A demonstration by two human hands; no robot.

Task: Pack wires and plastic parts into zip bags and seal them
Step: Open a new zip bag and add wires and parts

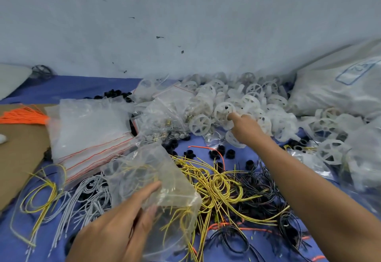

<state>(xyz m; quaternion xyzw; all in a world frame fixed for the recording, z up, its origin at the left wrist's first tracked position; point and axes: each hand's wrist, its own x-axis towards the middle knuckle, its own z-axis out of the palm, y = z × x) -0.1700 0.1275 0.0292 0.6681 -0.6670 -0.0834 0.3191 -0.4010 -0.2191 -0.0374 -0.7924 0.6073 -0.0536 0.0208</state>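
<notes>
My left hand (121,218) grips a clear zip bag (165,181) at the front centre; yellow wire shows inside it. My right hand (245,126) reaches far forward into a heap of white plastic wheels (253,101), its fingertips at a white wheel (223,110). Whether the fingers hold that wheel I cannot tell. A tangle of yellow wires (218,185) and black wires (266,195) lies on the blue cloth between my arms. Grey wires (86,197) lie to the left of the bag.
A stack of empty zip bags (88,129) with red seal lines lies at the left, beside brown cardboard (20,150) and orange wires (22,115). Small black plastic parts (216,153) are scattered mid-cloth. A big white sack (338,88) leans at the right against the wall.
</notes>
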